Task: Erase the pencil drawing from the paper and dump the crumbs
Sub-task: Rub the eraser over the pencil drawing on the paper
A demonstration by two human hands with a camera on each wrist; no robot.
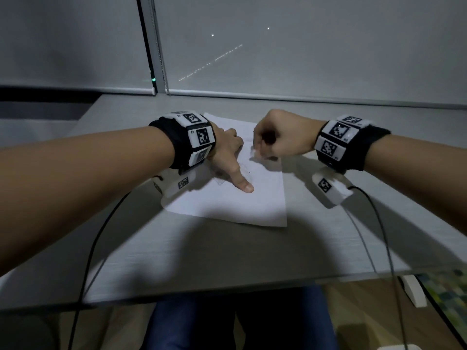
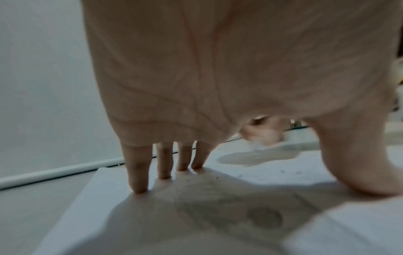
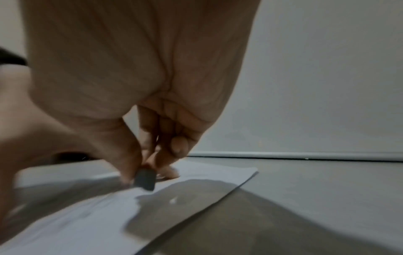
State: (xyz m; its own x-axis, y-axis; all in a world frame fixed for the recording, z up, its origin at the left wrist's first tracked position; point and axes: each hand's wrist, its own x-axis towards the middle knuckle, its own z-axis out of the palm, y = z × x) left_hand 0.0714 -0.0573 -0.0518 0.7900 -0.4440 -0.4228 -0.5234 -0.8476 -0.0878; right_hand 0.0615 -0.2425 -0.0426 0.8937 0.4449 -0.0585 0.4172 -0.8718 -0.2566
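Note:
A white sheet of paper (image 1: 252,203) lies on the grey table (image 1: 227,248). Faint pencil marks (image 2: 261,217) show on it under my left palm. My left hand (image 1: 227,152) presses on the paper (image 2: 130,224) with straight, spread fingers (image 2: 138,172) and the thumb stretched toward me. My right hand (image 1: 275,137) is curled and pinches a small dark eraser (image 3: 145,179) between thumb and fingertips, its lower end on the paper (image 3: 87,215) near the far right part. In the head view the eraser is hidden by the blurred fingers.
A window with lowered blinds (image 1: 303,59) runs along the table's far edge. Two black cables (image 1: 96,243) hang from my wrists over the near edge. A white box (image 1: 414,291) lies on the floor at the right, beside my blue-trousered legs (image 1: 192,324).

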